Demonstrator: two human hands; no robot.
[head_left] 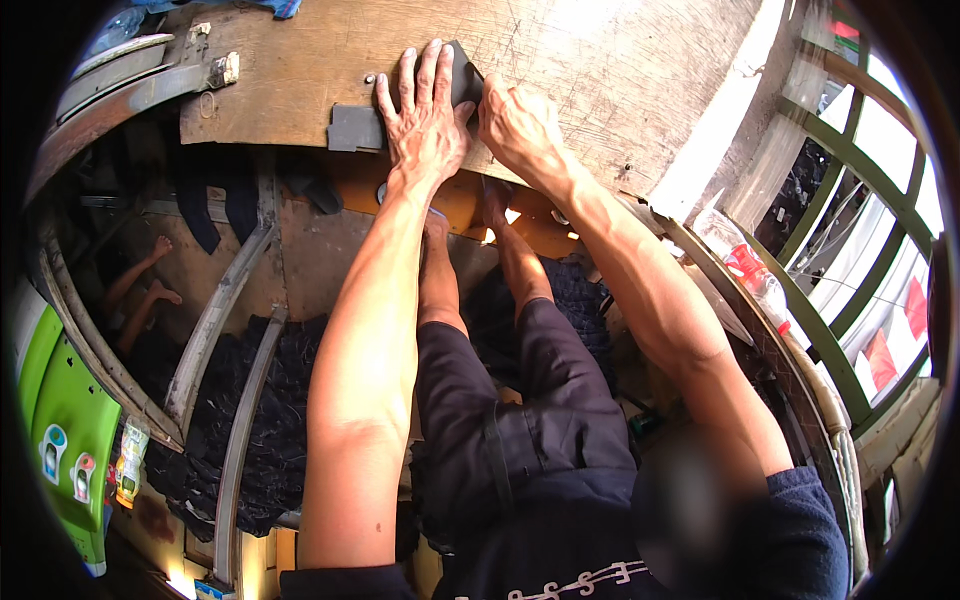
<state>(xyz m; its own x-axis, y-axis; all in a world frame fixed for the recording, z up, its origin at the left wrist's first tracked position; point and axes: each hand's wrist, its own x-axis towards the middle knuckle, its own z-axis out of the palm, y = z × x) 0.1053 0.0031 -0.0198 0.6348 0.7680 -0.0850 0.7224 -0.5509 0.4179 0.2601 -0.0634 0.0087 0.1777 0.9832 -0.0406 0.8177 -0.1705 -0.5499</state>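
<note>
My left hand [428, 125] lies flat, fingers stretched out, and presses on a dark grey flat piece [460, 68] on the wooden tabletop [290, 70]. Part of that piece is hidden under the hand. Close by, my right hand [521, 125] is closed at the right edge of the piece. A thin dark sliver shows by its fingertips, but what the fingers hold cannot be made out. Left of my left wrist, another dark grey flat piece [355, 128] rests at the table's front edge; whether the two pieces are joined is hidden.
Curved metal rails [215, 330] stand at the left, beside a green plastic panel [65, 420]. Dark cloth [250, 440] is heaped below. A plastic bottle with a red label [750, 268] lies on the right ledge, near a green window grille [850, 150]. Another person's bare feet [163, 270] show at far left.
</note>
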